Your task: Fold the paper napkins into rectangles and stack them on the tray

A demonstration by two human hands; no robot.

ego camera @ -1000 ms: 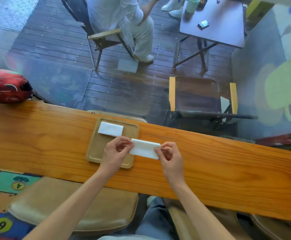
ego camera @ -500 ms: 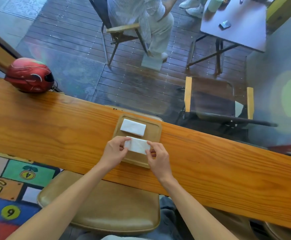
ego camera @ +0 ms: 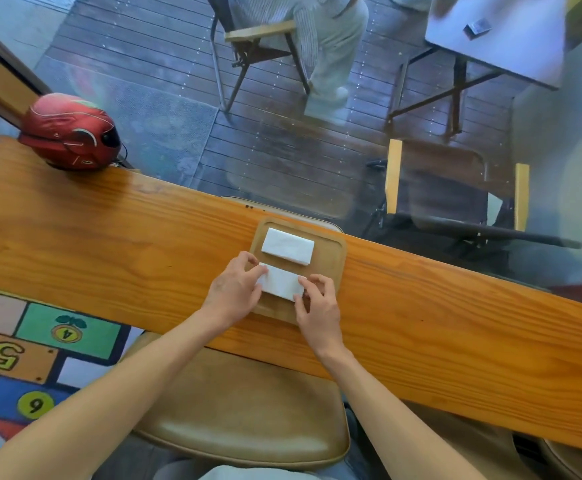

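A wooden tray [ego camera: 331, 261] lies on the long wooden counter [ego camera: 109, 237]. One white napkin folded into a rectangle [ego camera: 288, 246] rests at the tray's far side. A second folded napkin [ego camera: 280, 283] sits over the tray's near half, held at both ends. My left hand [ego camera: 235, 289] pinches its left end with thumb and fingers. My right hand [ego camera: 315, 303] pinches its right end. The two napkins lie side by side and do not overlap.
A red helmet [ego camera: 69, 132] stands at the counter's far left end. A tan stool seat [ego camera: 241, 414] is below the counter. Through the glass beyond the counter are chairs, a seated person's legs and a small table.
The napkin went from a long strip hanging off the tray's right edge to a shorter rectangle over the tray. Both hands came closer together, and the camera view shifted.
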